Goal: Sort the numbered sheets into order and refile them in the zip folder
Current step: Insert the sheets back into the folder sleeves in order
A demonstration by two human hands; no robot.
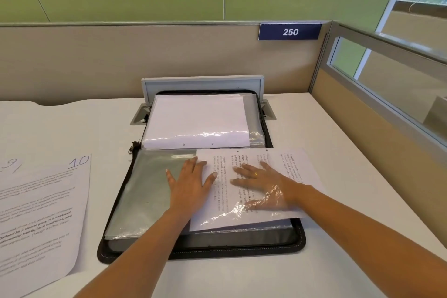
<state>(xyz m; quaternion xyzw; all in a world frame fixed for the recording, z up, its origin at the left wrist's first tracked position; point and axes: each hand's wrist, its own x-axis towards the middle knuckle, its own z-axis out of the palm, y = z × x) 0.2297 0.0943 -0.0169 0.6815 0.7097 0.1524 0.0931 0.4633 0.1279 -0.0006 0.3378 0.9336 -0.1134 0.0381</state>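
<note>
At the left edge of the desk (338,143) lie two loose printed sheets, marked by hand in the top corners: the sheet numbered 10 (48,201) and, cut off by the frame, the sheet numbered 9 (9,167). At the back edge a grey cable hatch (203,81) stands flipped up, and the far half of the zip folder (200,248) touches it. On the beige partition behind sits a blue sign reading 250 (290,31).

The zip folder lies open in the middle of the desk, its zip pull (133,146) at the left end of the spine. Its far half holds a blank white sheet (196,118) in a pocket. On the near half a printed sheet (290,169) lies turned sideways and skewed, overhanging the folder's right edge.

Your left hand (191,184) lies flat with fingers spread, partly on the clear sleeves (145,189) and partly on that sheet's left edge, grasping nothing. Your right hand (261,181) presses flat on the print, fingers straight (a gold ring (255,173) shows on one), and crinkled clear film covers its heel and wrist.

The folder is black fabric with pale stitching round rounded corners; the sleeves are glossy and wrinkled.
</note>
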